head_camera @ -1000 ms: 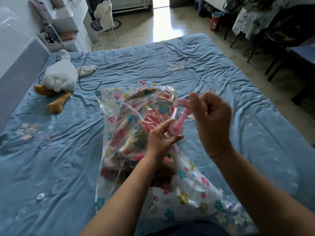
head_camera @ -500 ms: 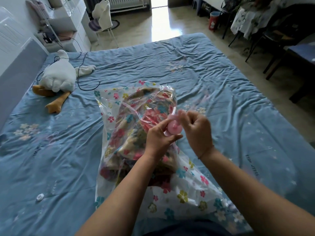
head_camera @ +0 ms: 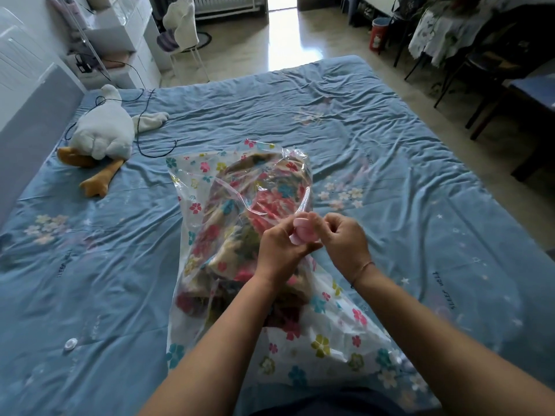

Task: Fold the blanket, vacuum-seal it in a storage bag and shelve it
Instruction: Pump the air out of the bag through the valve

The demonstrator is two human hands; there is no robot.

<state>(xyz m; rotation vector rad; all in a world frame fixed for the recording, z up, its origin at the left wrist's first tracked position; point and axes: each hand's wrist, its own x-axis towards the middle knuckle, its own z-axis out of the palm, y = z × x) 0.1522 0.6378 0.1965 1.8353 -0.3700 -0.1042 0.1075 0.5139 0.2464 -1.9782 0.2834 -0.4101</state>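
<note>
blanket (head_camera: 240, 223), floral, lies bundled inside the clear flowered storage bag (head_camera: 327, 349) at the middle of the blue bed (head_camera: 420, 205); the forearms hide its near end. a plush goose (head_camera: 102, 136) lies well apart, far left. left hand (head_camera: 279, 247) and right hand (head_camera: 345, 238) both curl their fingers round a small pink valve piece (head_camera: 303, 232), mostly covered.

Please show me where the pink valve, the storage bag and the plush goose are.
pink valve (head_camera: 303, 233), head view, its round pink body.
storage bag (head_camera: 324, 346), head view, flowered near part.
plush goose (head_camera: 103, 136), head view, white back.
</note>
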